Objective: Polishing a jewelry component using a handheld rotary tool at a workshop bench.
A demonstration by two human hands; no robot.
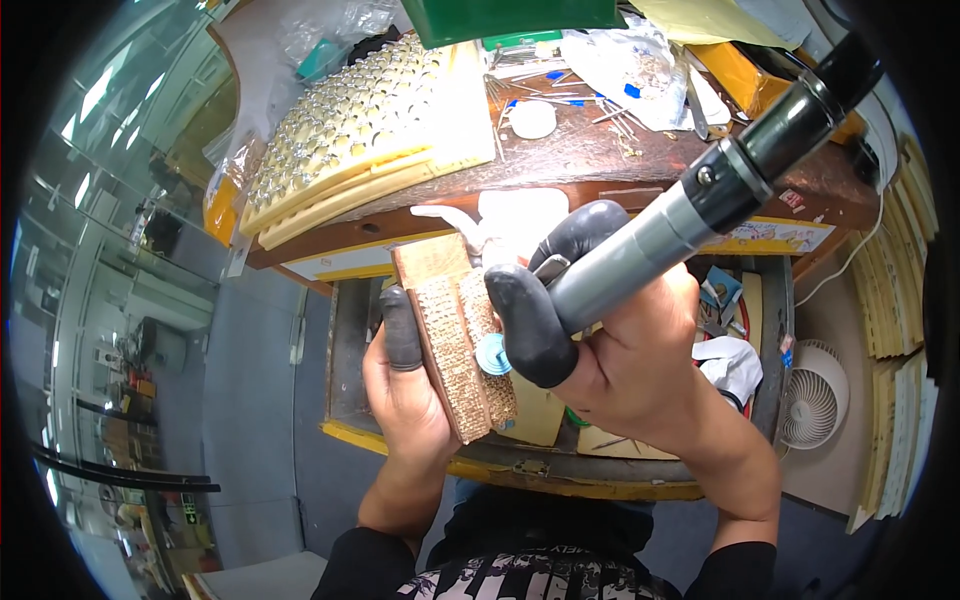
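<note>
In my left hand (408,395) I grip a wooden block (432,262) whose sides carry rows of small, gold-coloured, bumpy pieces (450,350). The left thumb, in a black finger cot, presses against the block's left side. My right hand (635,345) is closed around a grey and black rotary handpiece (645,245), held slanting up to the right. Black cots cover its thumb and a finger. At the tool's working end sits a light blue disc (492,354), right at the gold pieces; whether it touches them I cannot tell. Part of the block is hidden by the right hand.
Beneath my hands an open drawer (480,468) holds tools and a white cloth (730,368). On the wooden bench (450,190) lie a board of round shiny pieces (340,125), a white round lid (532,119), and scattered thin metal bits. A white fan (815,395) stands at right.
</note>
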